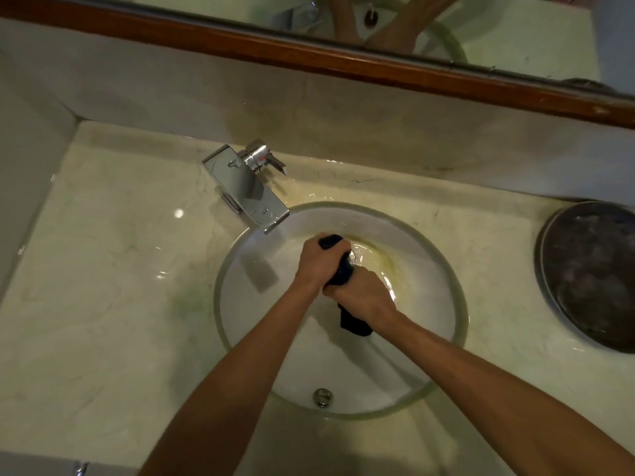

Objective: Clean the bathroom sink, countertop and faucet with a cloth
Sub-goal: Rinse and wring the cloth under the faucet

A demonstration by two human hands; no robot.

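Cloth [343, 269], dark and wet, is wrung over the sink [443, 269], right hand [362, 295] and left hand [318, 261] fingers curled tight round it. Beyond, faucet [245, 187] and bench [113, 242] look wet and stained; wiping seems barely begun.

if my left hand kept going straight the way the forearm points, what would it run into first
Probably the far inner wall of the sink, then its rim. The left hand, gripping the dark cloth with the right hand, aims up and right, passing right of the faucet. Depth is unclear.
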